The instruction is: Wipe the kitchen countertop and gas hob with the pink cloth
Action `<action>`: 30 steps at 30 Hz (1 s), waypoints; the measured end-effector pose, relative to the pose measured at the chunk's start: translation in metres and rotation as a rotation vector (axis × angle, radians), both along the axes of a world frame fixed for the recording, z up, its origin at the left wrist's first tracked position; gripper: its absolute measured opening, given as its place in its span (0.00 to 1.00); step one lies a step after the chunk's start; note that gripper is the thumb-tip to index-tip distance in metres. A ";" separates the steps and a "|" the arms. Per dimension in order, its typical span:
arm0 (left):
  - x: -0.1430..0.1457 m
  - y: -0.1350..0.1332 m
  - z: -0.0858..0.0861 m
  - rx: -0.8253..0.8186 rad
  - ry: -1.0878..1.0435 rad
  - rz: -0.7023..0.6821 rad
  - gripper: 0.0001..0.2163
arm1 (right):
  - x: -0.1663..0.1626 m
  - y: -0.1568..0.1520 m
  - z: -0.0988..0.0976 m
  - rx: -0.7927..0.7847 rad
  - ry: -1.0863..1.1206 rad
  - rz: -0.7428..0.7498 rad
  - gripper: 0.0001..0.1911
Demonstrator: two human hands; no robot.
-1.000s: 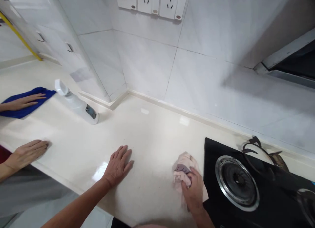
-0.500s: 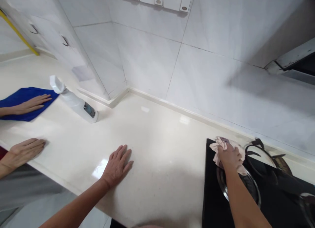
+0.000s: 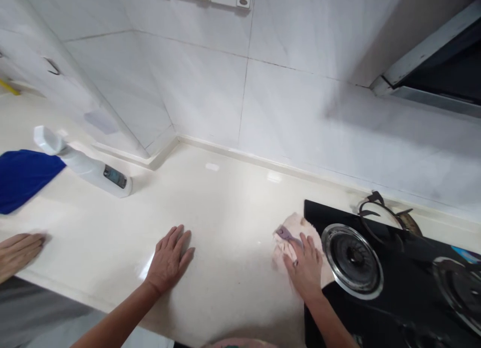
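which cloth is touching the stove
The pink cloth, bunched over the left edge of the black stove beside a burner. The blue cloth lies far off on the counter by the spray bottle.

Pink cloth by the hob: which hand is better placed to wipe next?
Likely right. The right hand presses the pink cloth at the edge of the hob; the left hand lies flat on the countertop, apart from both.

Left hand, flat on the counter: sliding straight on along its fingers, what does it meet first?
The left hand has bare countertop ahead, then probably the wall's base strip; depth is uncertain.
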State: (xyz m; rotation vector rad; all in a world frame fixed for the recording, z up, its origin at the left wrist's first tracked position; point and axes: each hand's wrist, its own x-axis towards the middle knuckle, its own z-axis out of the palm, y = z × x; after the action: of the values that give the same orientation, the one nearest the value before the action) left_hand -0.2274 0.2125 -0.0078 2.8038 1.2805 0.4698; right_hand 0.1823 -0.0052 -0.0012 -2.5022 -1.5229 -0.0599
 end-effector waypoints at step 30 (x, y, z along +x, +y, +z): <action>0.001 -0.009 -0.002 0.007 -0.005 0.023 0.23 | -0.096 0.180 0.008 -0.039 0.251 0.113 0.36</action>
State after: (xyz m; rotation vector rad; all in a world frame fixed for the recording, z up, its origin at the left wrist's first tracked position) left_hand -0.2268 0.2033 -0.0097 2.7941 1.3147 0.4832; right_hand 0.0864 0.1743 0.0065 -2.3409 -1.5679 0.2935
